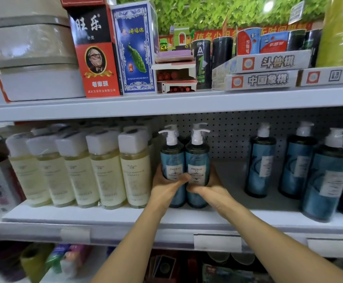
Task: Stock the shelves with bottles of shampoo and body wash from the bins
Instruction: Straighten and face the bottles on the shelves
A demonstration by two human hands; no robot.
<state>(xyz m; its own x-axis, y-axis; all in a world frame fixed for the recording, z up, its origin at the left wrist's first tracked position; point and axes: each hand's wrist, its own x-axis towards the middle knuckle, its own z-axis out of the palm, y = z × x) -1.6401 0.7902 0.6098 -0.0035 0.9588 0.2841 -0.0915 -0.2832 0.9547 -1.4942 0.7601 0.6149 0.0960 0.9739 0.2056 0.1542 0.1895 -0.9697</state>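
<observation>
on the middle white shelf (234, 180): two glossy blue cylindrical pump bottles, left bottle (172, 158) and right bottle (197, 158), upright, sides touching, white pump heads. left hand (165, 185) wraps left bottle; right hand (209, 185) wraps right bottle; thumbs across fronts. just left: pale yellow square-capped bottles (105, 172), film-wrapped. right, apart: other blue bottles (260, 162).
</observation>
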